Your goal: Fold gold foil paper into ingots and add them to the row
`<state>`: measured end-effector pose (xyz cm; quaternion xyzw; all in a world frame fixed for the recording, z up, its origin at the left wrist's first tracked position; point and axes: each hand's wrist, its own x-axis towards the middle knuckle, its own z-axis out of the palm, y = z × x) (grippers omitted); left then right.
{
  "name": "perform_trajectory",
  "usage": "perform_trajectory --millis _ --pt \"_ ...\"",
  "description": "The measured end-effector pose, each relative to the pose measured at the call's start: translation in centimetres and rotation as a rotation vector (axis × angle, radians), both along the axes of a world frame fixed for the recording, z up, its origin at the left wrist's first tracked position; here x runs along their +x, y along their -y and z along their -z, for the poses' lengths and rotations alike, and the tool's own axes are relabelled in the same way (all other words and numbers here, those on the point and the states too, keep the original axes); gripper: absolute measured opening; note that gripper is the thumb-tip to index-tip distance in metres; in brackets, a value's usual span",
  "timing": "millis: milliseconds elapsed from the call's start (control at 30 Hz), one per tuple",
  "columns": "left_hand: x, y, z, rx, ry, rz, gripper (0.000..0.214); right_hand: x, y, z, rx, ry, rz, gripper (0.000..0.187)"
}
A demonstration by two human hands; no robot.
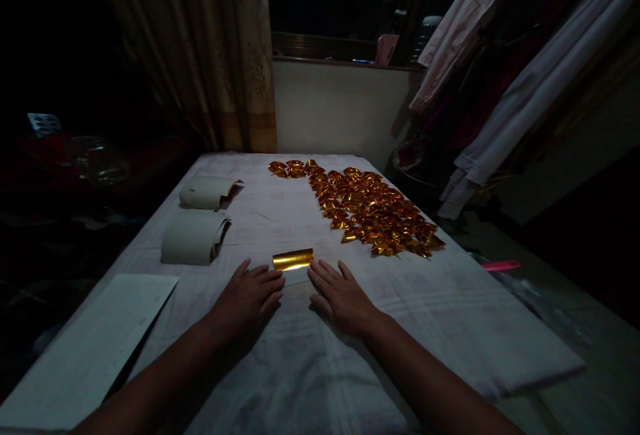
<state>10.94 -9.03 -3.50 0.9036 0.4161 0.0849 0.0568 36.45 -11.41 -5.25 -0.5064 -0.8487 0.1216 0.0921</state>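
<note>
My left hand (250, 298) lies flat on the white cloth (310, 355), fingers stretched out, fingertips close to the left end of a rolled gold foil sheet (293, 259). My right hand (337, 295) also lies flat with fingers extended, its fingertips just below the roll's right end. Neither hand holds anything. Beyond the roll, a large spread of folded gold foil pieces (365, 212) covers the right middle of the cloth.
Two curled stacks of pale paper (193, 238) (207, 192) lie at the left. A flat white sheet (95, 342) rests at the near left edge. A curtain (215, 55) hangs behind, clothes (500, 88) at the right. A pink item (500, 266) lies off the cloth's right side.
</note>
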Motion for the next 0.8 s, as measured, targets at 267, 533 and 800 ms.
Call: perform_trajectory --millis 267,533,800 --pt "3.2 -1.7 -1.5 -0.059 0.037 -0.156 0.025 0.7 -4.4 0.0 0.109 -0.476 0.236 0.039" --pt "2.4 -2.8 -0.8 -0.14 0.116 -0.176 0.022 1.0 -7.9 1.4 -0.003 -0.569 0.237 0.038" --pt "2.2 -4.4 -1.6 -0.419 0.541 -0.302 0.029 2.0 -6.9 1.6 0.009 -0.583 0.074 0.042"
